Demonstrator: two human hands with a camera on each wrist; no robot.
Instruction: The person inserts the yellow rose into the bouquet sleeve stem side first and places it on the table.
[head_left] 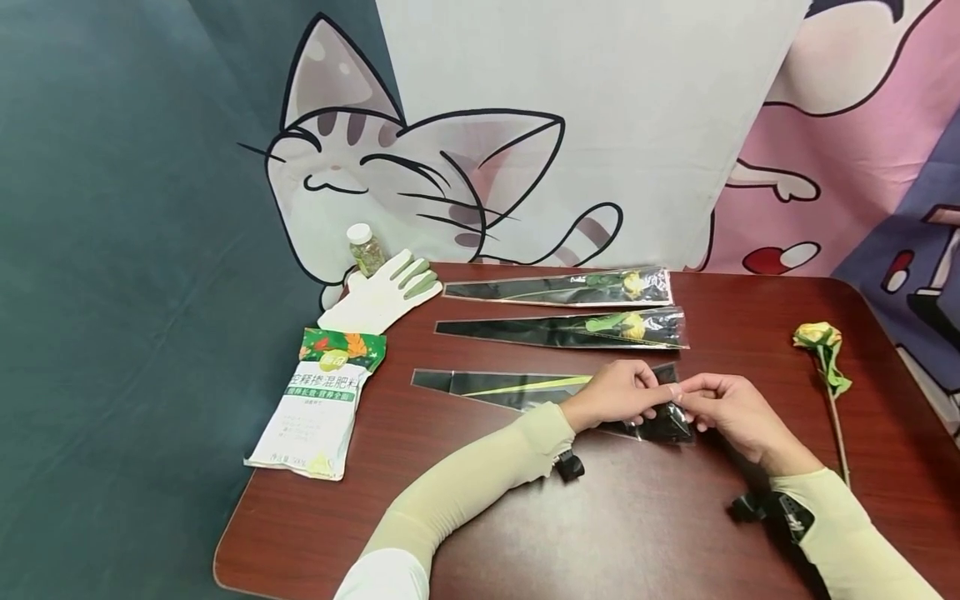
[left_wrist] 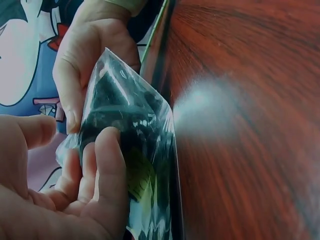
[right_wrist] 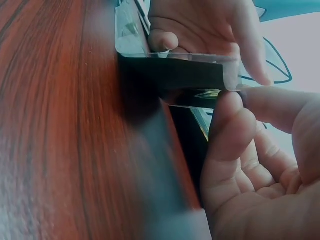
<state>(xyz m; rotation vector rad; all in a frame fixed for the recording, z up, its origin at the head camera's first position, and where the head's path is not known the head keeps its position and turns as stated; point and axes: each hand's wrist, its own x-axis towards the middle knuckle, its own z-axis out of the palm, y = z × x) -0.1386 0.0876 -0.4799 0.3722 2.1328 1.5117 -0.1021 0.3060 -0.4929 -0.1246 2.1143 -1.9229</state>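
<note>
A long, tapered flower sleeve [head_left: 480, 383] of clear and black film lies across the table, a yellow-green strip showing along it. At its wide end, my left hand [head_left: 617, 392] holds the film with bent fingers. In the left wrist view those fingers [left_wrist: 109, 155] lie against the crinkled film, and the thumb stands apart from them. My right hand [head_left: 738, 417] pinches the edge of the same end between thumb and index finger, seen closely in the right wrist view [right_wrist: 265, 155]. To the right lies a single yellow rose [head_left: 817, 336] with a green leaf and long stem.
Behind the hands lie two sleeves, one farther back [head_left: 540, 292] and one nearer [head_left: 525, 333], each with a yellow rose inside. At the left are a white-and-green glove [head_left: 375, 300], a capped jar [head_left: 365, 250] and a fertilizer bag [head_left: 315, 408] near the table's edge.
</note>
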